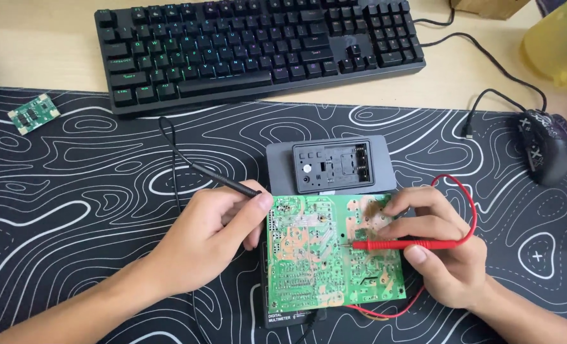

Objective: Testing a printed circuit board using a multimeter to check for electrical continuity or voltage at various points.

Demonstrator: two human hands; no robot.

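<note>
Your left hand (210, 239) grips the black probe (226, 181) at the left edge of the green circuit board (321, 251), which lies solder side up in the lower centre of the frame, resting on a dark multimeter (328, 167). Your right hand (439, 255) pinches the red probe (404, 244), its tip touching the board's middle (red lead looping around your wrist). A keyboard (258, 48) sits at the top of the surface, a mouse (545, 146) at right.

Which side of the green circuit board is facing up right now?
Solder side up: the green circuit board shows copper traces and solder joints, no component bodies. It lies flat over the multimeter, with the red probe tip on it.
</note>
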